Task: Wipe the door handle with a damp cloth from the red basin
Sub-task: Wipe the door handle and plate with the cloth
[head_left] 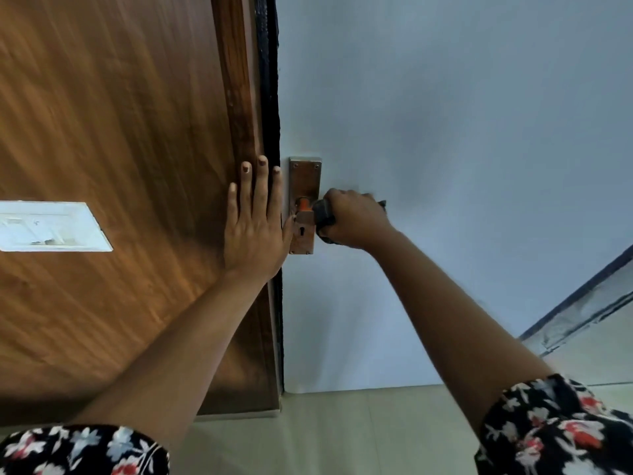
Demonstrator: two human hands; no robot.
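The door handle (305, 212) juts from a brown metal plate (306, 180) with a keyhole, fixed at the left edge of the pale door (445, 132). My right hand (354, 219) grips a dark cloth (323, 214) wrapped round the lever of the handle; most of the lever is hidden under cloth and fingers. My left hand (255, 224) lies flat with straight fingers on the wooden frame (239, 97), just left of the plate. The red basin is out of view.
A wide wood-grain panel (102, 132) fills the left side and carries a white switch plate (51, 226). A black strip (269, 80) runs between frame and door. Pale floor tiles (342, 433) lie below. Another wall's dark-edged skirting (582, 303) shows at the right.
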